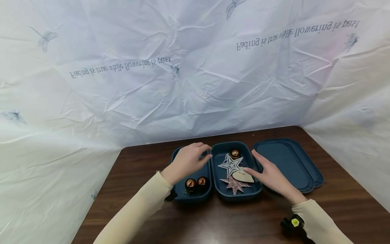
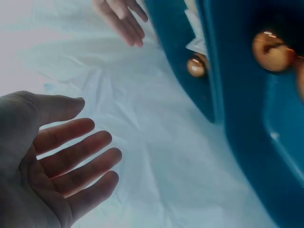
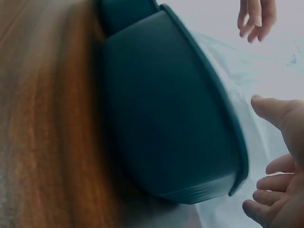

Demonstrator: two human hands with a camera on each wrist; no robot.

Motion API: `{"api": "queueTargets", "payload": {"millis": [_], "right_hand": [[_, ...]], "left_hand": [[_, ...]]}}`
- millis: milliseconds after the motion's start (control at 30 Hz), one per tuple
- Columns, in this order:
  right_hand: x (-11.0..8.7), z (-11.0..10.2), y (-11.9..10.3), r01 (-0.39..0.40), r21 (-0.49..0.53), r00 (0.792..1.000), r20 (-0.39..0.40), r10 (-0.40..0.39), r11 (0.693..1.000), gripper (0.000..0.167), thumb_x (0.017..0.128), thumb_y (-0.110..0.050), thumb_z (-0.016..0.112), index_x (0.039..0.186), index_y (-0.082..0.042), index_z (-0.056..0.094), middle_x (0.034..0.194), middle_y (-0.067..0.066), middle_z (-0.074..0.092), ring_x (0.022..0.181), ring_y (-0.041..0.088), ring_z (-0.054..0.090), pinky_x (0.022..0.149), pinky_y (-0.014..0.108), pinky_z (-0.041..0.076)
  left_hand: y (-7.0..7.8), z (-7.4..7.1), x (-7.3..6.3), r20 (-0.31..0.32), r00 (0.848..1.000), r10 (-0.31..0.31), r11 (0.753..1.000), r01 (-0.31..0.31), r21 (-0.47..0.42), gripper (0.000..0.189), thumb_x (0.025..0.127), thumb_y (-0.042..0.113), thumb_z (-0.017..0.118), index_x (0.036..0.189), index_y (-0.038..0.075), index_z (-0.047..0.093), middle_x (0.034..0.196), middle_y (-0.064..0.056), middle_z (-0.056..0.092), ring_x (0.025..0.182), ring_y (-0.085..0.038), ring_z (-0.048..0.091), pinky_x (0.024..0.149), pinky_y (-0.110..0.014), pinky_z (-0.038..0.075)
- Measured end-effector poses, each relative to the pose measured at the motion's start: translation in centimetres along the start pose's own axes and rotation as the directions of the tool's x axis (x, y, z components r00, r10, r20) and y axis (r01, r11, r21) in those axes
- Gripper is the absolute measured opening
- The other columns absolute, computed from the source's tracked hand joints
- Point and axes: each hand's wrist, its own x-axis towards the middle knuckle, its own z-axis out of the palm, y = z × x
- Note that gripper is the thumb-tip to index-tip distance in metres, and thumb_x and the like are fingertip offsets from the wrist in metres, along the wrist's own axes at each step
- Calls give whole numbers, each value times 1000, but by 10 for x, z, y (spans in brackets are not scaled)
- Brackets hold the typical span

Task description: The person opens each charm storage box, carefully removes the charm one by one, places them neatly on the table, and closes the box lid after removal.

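The white sheet [image 1: 195,98] behind the desk [image 1: 231,222] bears one printed sentence twice, its letters apparently flipped top to bottom. The right-hand line [image 1: 298,35] reads "Fading is true while flowering is past"; the left-hand line [image 1: 120,67] matches, its first word creased. A yellow label [image 1: 295,222] on the black wrist device [image 1: 285,225] is too small to read.

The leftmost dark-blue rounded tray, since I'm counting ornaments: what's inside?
Two shiny copper-coloured balls lie in the tray, toward its front. The bare left hand covers part of its floor in the head view; anything there is hidden.
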Motion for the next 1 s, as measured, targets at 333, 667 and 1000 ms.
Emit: {"api": "queueTargets", "payload": {"millis": [333,667,1000], "right_hand": [[1,8,9,-12,15,996,92,10,1000,103,92,-55,68,160,1,15,164,28,14,146,51,20,106,70,31],[-1,11,12,-2,48,989,145,-5,999,110,89,-52,73,161,1,8,165,27,6,146,52,16,105,69,32],[-3,9,13,28,64,976,213,-41,998,116,85,-48,79,160,2,6,166,24,-4,146,55,12,102,70,36]], "left_hand": [[-24,19,-33,118,987,-113,990,122,-71,36,100,33,65,131,14,66,126,-4,67,103,-18,68,85,-38,57],[-30,49,-50,207,974,-96,992,111,-65,38,99,32,67,131,10,66,125,-7,67,103,-18,68,84,-35,58],[-30,71,-55,267,962,-58,995,78,-64,36,96,32,71,123,9,70,108,-3,69,82,-7,63,68,-23,55]]}}
